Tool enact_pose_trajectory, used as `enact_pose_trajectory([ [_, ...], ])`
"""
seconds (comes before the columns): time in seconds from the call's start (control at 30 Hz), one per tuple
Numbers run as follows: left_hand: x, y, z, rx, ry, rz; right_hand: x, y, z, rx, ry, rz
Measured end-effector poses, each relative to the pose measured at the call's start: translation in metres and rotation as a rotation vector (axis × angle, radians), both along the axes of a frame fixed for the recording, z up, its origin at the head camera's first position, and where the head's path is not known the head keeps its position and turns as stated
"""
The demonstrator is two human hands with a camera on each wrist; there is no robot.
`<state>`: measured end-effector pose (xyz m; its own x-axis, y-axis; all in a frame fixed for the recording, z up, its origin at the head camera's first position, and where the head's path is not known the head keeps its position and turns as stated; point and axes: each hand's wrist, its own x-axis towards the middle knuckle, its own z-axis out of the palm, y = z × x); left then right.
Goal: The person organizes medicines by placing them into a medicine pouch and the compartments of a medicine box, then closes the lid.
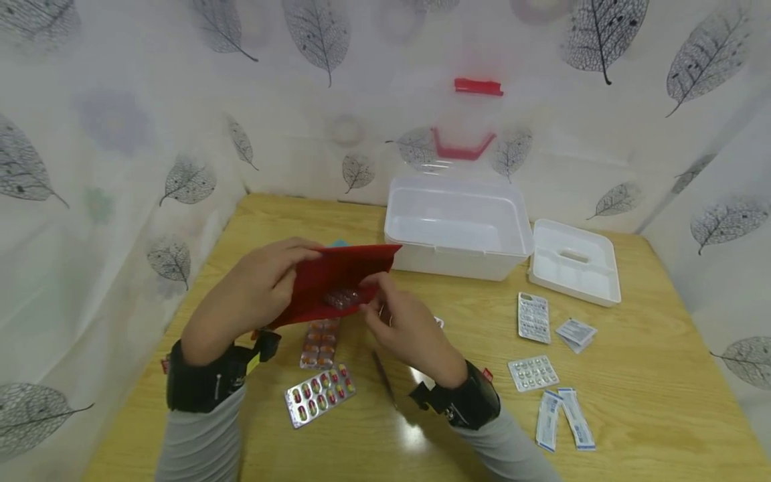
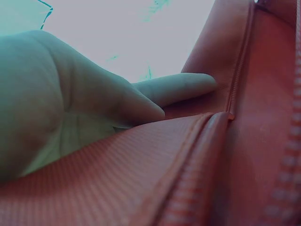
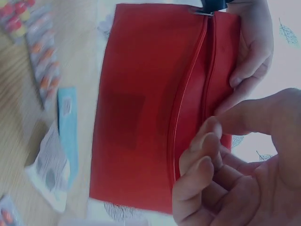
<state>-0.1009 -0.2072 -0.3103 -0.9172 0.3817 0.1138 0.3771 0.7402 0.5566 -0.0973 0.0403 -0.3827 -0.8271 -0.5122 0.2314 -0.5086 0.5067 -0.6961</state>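
A red zippered pouch [image 1: 331, 271] is held up off the table with its zip open. My left hand [image 1: 255, 284] grips its rim, the thumb and a finger [image 2: 178, 88] lying on either side of the wall in the left wrist view. My right hand [image 1: 409, 328] is at the other end of the opening, its curled fingers [image 3: 200, 174] pinching the edge. A shiny clear packet [image 1: 342, 298] shows in the pouch's mouth; its kind is unclear. Below the pouch lie a blister pack of orange pills [image 1: 319, 343] and one of red-and-yellow capsules [image 1: 319, 395].
A white lidded box [image 1: 458, 258] stands open at the back, beside a white tray insert [image 1: 575, 274]. Blister packs [image 1: 533, 318], [image 1: 533, 373], small sachets [image 1: 576, 333] and narrow strips [image 1: 548, 420] lie at the right. A light-blue packet [image 3: 68, 136] lies beyond the pouch.
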Motion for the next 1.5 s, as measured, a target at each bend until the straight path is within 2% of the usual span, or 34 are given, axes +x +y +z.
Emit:
enact_pose_trajectory([
  [0.1,0.000,-0.003,-0.001,-0.002,0.006,0.023,0.003,0.008,-0.001,0.061,-0.007,-0.017],
  [0.3,-0.001,-0.007,0.001,-0.027,0.070,0.025,0.009,0.025,-0.014,0.329,-0.041,0.019],
  [0.4,0.000,-0.009,0.003,-0.032,0.075,0.030,0.011,0.032,-0.024,0.379,-0.033,0.030],
  [0.6,0.002,-0.011,0.006,-0.069,0.079,0.067,0.016,0.042,-0.034,0.381,0.009,0.012],
  [0.7,0.002,-0.012,0.006,-0.078,0.089,0.077,0.019,0.042,-0.040,0.409,-0.029,0.028],
  [0.8,0.002,-0.013,0.005,-0.082,0.102,0.083,0.022,0.041,-0.047,0.457,-0.099,0.081],
  [0.9,0.001,-0.015,0.005,-0.076,0.106,0.093,0.025,0.039,-0.052,0.479,-0.121,0.124],
  [1.17,0.001,-0.019,0.006,-0.071,0.109,0.132,0.034,0.030,-0.060,0.488,-0.077,0.129],
  [1.37,0.002,-0.019,0.005,-0.050,0.122,0.134,0.038,0.026,-0.065,0.543,-0.063,0.116],
  [1.5,0.002,-0.019,0.005,-0.042,0.124,0.126,0.039,0.028,-0.064,0.518,-0.060,0.111],
])
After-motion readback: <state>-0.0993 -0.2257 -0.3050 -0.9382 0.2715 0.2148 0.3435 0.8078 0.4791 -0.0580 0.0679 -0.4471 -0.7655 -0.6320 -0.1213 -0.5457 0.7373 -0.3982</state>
